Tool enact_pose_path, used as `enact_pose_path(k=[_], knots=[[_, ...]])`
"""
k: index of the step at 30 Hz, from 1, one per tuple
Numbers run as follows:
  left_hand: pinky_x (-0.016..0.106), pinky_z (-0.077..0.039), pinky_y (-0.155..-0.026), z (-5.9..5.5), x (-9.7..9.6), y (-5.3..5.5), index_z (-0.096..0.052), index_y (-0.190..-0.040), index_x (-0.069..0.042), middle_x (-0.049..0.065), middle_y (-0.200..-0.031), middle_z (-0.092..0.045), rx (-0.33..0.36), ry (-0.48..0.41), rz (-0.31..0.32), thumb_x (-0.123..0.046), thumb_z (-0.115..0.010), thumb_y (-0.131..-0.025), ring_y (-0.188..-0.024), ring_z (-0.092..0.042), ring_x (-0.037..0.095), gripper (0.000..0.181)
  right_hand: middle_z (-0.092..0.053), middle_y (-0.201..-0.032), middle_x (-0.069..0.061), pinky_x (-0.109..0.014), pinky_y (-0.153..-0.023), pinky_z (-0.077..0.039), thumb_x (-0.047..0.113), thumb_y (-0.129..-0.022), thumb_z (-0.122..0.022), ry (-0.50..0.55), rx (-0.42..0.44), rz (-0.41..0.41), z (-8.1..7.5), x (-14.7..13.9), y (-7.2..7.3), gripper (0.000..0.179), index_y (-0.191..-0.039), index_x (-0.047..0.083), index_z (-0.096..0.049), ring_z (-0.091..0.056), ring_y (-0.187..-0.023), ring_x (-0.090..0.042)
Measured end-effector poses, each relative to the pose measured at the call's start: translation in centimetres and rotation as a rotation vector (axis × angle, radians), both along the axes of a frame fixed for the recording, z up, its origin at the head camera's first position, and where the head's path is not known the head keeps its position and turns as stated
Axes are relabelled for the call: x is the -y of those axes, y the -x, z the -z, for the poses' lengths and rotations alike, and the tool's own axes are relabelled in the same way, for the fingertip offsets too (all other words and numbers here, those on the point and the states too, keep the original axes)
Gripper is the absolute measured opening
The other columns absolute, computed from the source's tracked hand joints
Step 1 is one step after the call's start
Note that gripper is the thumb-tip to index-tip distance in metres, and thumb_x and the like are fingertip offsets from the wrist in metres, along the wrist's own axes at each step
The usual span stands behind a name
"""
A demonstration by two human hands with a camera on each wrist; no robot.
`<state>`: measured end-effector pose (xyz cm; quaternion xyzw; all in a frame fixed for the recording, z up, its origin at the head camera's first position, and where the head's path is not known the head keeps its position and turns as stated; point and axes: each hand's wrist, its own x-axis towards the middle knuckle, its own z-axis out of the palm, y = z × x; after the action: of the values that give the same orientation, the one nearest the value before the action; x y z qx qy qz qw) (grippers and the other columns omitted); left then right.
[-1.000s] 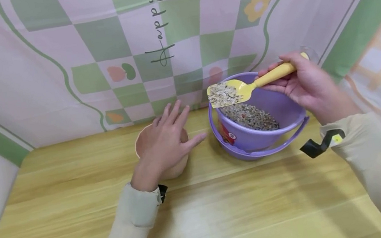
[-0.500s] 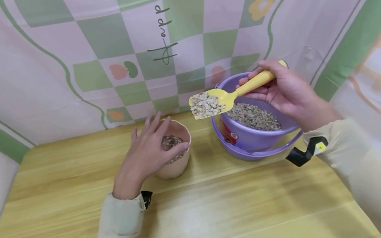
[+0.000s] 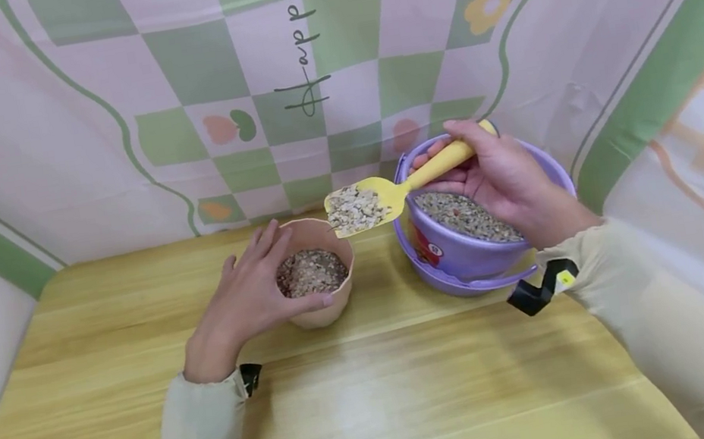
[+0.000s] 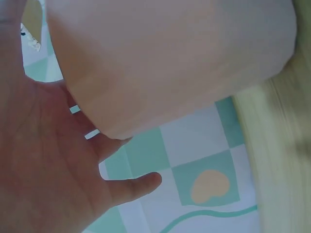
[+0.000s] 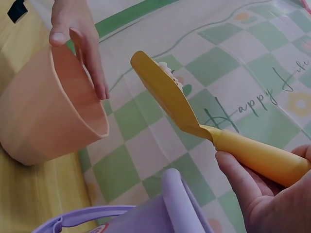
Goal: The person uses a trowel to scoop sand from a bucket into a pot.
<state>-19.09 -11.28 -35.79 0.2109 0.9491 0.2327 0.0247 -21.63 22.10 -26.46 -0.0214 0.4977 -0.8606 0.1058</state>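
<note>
Through the head camera at my remote station I see the right hand (image 3: 502,184) grasping the handle of a yellow scoop (image 3: 417,177), palm upward, above a purple bucket (image 3: 478,263). The scoop's blade points between 8 and 9 o'clock and bears pale granules (image 3: 357,209). From the centre of the peach-coloured pot (image 3: 320,315), the blade lies between 1 and 2 o'clock; my right wrist view shows it apart from the pot's rim. The left hand (image 3: 237,307) sits at the pot's 9 o'clock, released, its fingers loosely extended and its thumb toward the near rim; I cannot tell how firmly it touches. Brownish granules (image 3: 312,272) lie inside the pot. The bucket, at the pot's 3 o'clock, contains mixed grey granules (image 3: 469,216), and its handle hangs lowered on the near side. I note both vessels upright on a wood-grained table (image 3: 355,411), with a checked cloth (image 3: 192,64) at 12 o'clock.
</note>
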Motion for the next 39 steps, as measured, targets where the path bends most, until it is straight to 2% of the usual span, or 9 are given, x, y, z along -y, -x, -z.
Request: enact_pose_path(k=[4,13,22,29,39], knots=[[0.067,-0.018,-0.113,0.3,0.2,0.0,-0.019,-0.161,-0.018,0.008,-0.167,-0.007,0.006,-0.011,-0.004,-0.088,-0.063,-0.065,-0.153,-0.007,0.024,0.126,-0.072,-0.094,-0.027,-0.049,-0.085,-0.056,0.021,-0.101,-0.061,-0.016,-0.013,0.006,0.1,0.5,0.1,0.036,-0.089,-0.012,-0.069,-0.071,-0.094,-0.039],[0.054,-0.022,-0.118,0.5,0.2,0.1,-0.015,-0.159,-0.004,0.018,-0.165,-0.007,0.020,-0.053,-0.025,-0.083,-0.072,-0.061,-0.149,-0.016,0.040,0.138,-0.073,-0.090,-0.024,-0.047,-0.083,-0.056,0.019,-0.103,-0.057,-0.048,-0.064,-0.013,0.3,1.2,0.2,0.037,-0.088,-0.011,-0.071,-0.073,-0.091,-0.038],[0.056,-0.024,-0.116,0.4,0.3,0.3,-0.014,-0.158,-0.001,0.019,-0.165,-0.007,0.047,-0.045,-0.025,-0.084,-0.072,-0.059,-0.149,-0.016,0.039,0.142,-0.073,-0.084,-0.020,-0.045,-0.079,-0.058,0.018,-0.102,-0.059,-0.097,-0.067,0.054,0.3,2.7,0.1,0.031,-0.086,-0.007,-0.068,-0.074,-0.086,-0.032],[0.055,-0.024,-0.117,0.6,0.3,0.4,-0.015,-0.157,0.003,0.021,-0.164,-0.009,0.026,-0.048,-0.014,-0.084,-0.073,-0.058,-0.148,-0.018,0.040,0.144,-0.073,-0.083,-0.020,-0.041,-0.075,-0.059,0.023,-0.098,-0.066,-0.180,-0.099,0.103,0.5,4.2,0.1,0.031,-0.083,-0.005,-0.067,-0.075,-0.083,-0.029],[0.054,-0.026,-0.116,0.7,0.4,0.5,-0.015,-0.157,0.003,0.022,-0.163,-0.012,0.014,-0.069,-0.016,-0.081,-0.076,-0.058,-0.148,-0.019,0.039,0.143,-0.073,-0.085,-0.018,-0.040,-0.076,-0.060,0.020,-0.099,-0.062,-0.294,-0.118,0.150,0.8,5.5,0.3,0.028,-0.086,-0.004,-0.066,-0.074,-0.087,-0.031]])
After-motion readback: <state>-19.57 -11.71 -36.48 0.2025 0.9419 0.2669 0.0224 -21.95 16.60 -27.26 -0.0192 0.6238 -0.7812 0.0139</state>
